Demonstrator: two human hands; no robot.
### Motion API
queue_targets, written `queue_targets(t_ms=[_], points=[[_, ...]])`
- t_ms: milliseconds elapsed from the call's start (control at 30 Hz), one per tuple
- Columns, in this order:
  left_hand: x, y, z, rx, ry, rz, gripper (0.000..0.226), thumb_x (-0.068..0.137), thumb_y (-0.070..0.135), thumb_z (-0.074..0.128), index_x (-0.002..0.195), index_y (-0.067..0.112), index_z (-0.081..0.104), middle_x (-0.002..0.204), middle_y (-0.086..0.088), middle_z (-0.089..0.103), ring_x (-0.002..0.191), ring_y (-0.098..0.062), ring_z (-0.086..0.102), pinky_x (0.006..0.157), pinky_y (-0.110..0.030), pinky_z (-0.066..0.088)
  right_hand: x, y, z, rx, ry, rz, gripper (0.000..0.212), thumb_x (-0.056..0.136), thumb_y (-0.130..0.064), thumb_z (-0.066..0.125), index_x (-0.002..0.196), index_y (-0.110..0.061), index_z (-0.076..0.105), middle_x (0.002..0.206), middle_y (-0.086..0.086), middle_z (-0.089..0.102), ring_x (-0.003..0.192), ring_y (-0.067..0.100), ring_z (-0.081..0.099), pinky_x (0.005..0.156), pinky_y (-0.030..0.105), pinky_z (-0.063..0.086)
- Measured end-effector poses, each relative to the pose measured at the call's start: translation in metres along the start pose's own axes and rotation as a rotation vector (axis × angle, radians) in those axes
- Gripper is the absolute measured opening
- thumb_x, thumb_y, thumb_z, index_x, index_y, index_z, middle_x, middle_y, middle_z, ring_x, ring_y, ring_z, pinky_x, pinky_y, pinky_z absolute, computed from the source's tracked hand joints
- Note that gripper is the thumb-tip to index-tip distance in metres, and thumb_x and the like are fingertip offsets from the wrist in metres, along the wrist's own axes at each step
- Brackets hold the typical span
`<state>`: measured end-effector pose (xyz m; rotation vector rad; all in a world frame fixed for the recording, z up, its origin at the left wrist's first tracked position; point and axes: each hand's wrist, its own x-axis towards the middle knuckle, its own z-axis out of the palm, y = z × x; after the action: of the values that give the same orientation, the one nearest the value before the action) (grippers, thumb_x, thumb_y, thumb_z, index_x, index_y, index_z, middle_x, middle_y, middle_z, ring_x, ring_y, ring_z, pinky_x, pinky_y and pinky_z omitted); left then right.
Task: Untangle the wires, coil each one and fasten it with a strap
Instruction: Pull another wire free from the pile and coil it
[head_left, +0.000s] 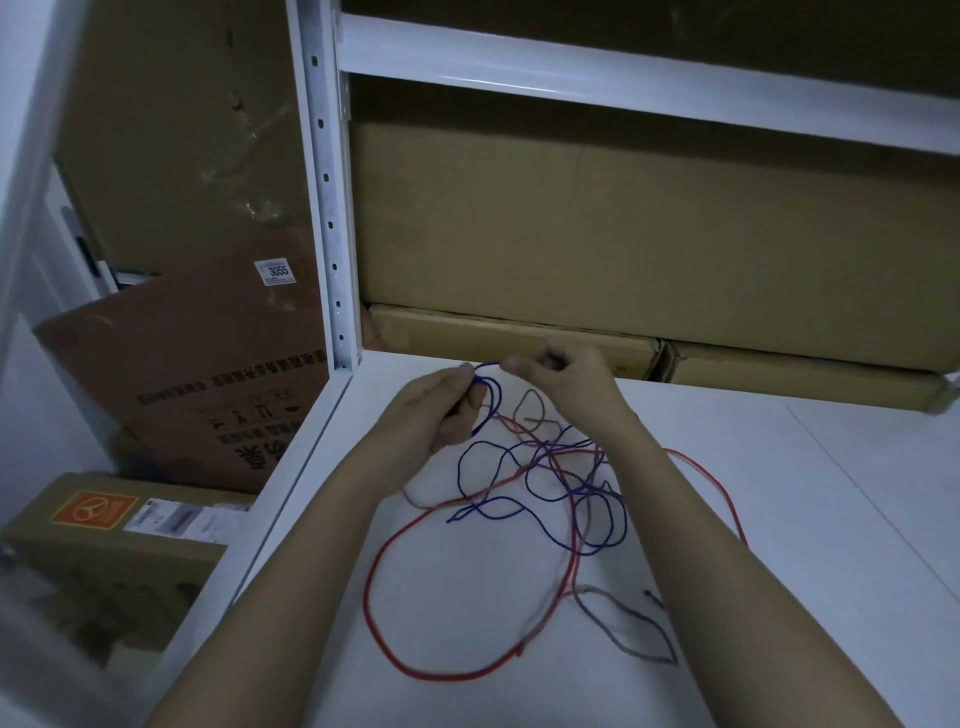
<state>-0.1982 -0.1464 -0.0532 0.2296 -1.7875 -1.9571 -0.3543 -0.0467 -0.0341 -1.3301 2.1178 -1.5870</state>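
1. On the white bench (779, 519), between your forearms, the blue wire (540, 467), the red wire (395, 582) and the grey wire (623, 618) lie crossed in one loose tangle.
2. Your left hand (436, 410) grips a few gathered turns of blue wire; your right hand (561, 374) pinches its end just beside.
3. You seem early on: only the blue coil is begun, nothing is fastened, and no strap shows.
4. The small blue coil stands roughly upright, its long axis running away from you; the red loop stretches toward you.
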Motion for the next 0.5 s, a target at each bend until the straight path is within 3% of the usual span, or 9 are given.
queue_targets(t_ms=[133, 267, 333, 400, 500], points=[[0.001, 0.003, -0.006, -0.202, 0.075, 0.024, 0.036, 0.105, 0.021, 0.028, 0.083, 0.006, 0.052, 0.046, 0.005, 0.039, 0.042, -0.007, 0.030, 0.046, -0.017, 0.027, -0.011, 0.016, 0.018, 0.061, -0.100, -0.008, 0.023, 0.093, -0.026, 0.061, 0.072, -0.023, 0.068, 0.051, -0.013, 0.049, 0.047, 0.005, 0.039, 0.052, 0.018, 0.033], [0.013, 0.001, -0.004, -0.352, 0.213, 0.031, 0.029, 0.103, 0.006, 0.024, 0.091, 0.004, 0.051, 0.051, 0.002, 0.055, 0.045, -0.008, 0.044, 0.052, -0.018, 0.036, -0.020, 0.027, 0.035, -0.136, -0.193, 0.022, 0.024, 0.099, -0.024, 0.051, 0.082, -0.029, 0.067, 0.057, -0.009, 0.055, 0.047, 0.003, 0.043, 0.050, 0.019, 0.035], [0.020, -0.002, -0.005, -0.298, 0.276, 0.087, 0.031, 0.104, 0.005, 0.023, 0.091, 0.006, 0.052, 0.059, 0.003, 0.064, 0.049, -0.007, 0.051, 0.055, -0.017, 0.043, -0.028, 0.031, 0.042, -0.195, -0.245, 0.042, 0.024, 0.099, -0.028, 0.048, 0.085, -0.027, 0.067, 0.055, -0.008, 0.052, 0.046, 0.008, 0.041, 0.048, 0.022, 0.033], [0.024, -0.008, -0.006, -0.128, 0.324, 0.147, 0.030, 0.105, 0.008, 0.024, 0.095, 0.007, 0.052, 0.072, 0.003, 0.069, 0.057, -0.007, 0.057, 0.065, -0.019, 0.048, -0.038, 0.030, 0.046, -0.308, -0.274, -0.031, 0.023, 0.100, -0.029, 0.047, 0.089, -0.021, 0.066, 0.052, -0.014, 0.053, 0.046, 0.005, 0.043, 0.047, 0.017, 0.030], [0.029, -0.020, -0.003, 0.129, 0.382, 0.189, 0.026, 0.106, 0.012, 0.024, 0.105, 0.002, 0.048, 0.088, 0.002, 0.069, 0.065, -0.005, 0.063, 0.072, -0.018, 0.049, -0.048, 0.031, 0.049, -0.551, -0.252, -0.243, 0.026, 0.100, -0.029, 0.044, 0.093, -0.016, 0.065, 0.070, -0.009, 0.064, 0.062, 0.009, 0.055, 0.053, 0.027, 0.031]])
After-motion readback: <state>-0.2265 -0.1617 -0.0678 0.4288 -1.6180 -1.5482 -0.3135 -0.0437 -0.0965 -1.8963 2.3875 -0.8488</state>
